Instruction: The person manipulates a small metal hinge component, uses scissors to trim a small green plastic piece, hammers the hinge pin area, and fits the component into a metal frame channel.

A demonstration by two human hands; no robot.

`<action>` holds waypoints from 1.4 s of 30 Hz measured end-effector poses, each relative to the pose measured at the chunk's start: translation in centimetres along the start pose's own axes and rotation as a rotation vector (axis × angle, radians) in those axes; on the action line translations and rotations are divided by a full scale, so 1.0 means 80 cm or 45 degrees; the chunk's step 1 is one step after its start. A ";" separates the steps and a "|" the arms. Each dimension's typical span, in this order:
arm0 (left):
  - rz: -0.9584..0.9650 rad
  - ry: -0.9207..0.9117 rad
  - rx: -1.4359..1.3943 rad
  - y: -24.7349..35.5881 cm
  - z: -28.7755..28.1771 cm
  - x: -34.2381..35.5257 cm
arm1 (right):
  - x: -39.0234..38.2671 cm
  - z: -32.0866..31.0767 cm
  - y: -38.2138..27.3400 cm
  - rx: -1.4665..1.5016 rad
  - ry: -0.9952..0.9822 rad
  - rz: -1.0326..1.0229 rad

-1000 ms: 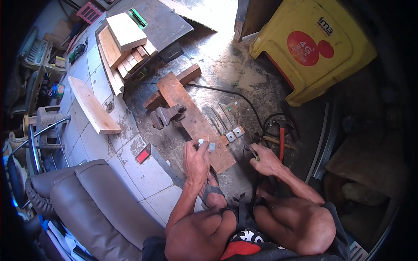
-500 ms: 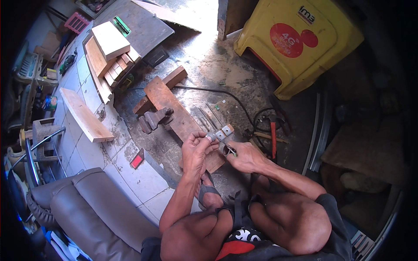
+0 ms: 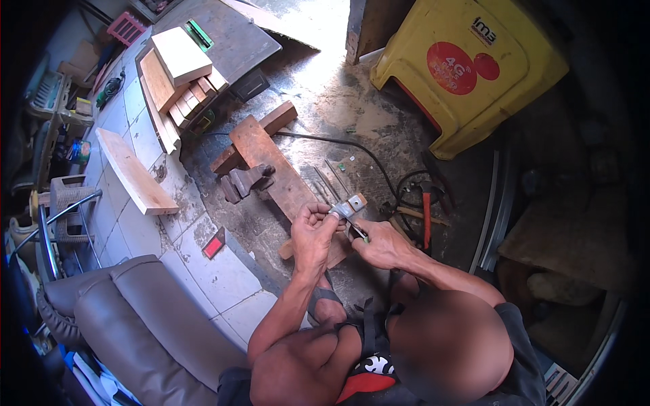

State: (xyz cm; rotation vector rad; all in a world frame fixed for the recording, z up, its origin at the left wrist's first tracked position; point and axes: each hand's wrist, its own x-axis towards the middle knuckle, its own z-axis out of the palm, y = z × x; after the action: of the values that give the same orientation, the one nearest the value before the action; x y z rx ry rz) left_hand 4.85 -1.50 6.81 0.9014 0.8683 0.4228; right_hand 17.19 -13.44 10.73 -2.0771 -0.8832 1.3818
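My left hand [image 3: 314,235] pinches a small silver-grey metal piece [image 3: 348,206] with square faces, a hole and a tan end. My right hand [image 3: 380,246] is closed on a small hand tool [image 3: 353,232] with a bit of green on it. The tool's dark tip meets the near side of the metal piece; its exact kind is too small to make out. Under both hands runs a low wooden bench [image 3: 271,162], with a rusty vise [image 3: 248,183] on its left side. Thin metal rods [image 3: 326,181] lie just beyond the metal piece.
A red-handled hammer [image 3: 426,215] and a black cable [image 3: 352,143] lie on the floor at right. The yellow plastic stool [image 3: 474,74] stands far right. Stacked wood blocks [image 3: 179,64] sit far left, a plank [image 3: 135,177] nearer, and a brown padded seat [image 3: 142,331] at near left.
The metal piece has turned slightly in my left fingers, and one of its square faces is now less visible. My right hand keeps the tool against it. The view has shifted slightly.
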 end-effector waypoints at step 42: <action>-0.011 0.002 -0.017 -0.009 -0.010 -0.009 | -0.008 0.015 0.013 -0.074 0.080 -0.095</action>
State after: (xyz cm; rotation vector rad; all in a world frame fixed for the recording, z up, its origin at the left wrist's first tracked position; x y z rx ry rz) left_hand 3.76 -1.93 6.29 0.8845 0.8694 0.4211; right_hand 16.15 -14.55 9.97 -2.0967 -0.9744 1.2595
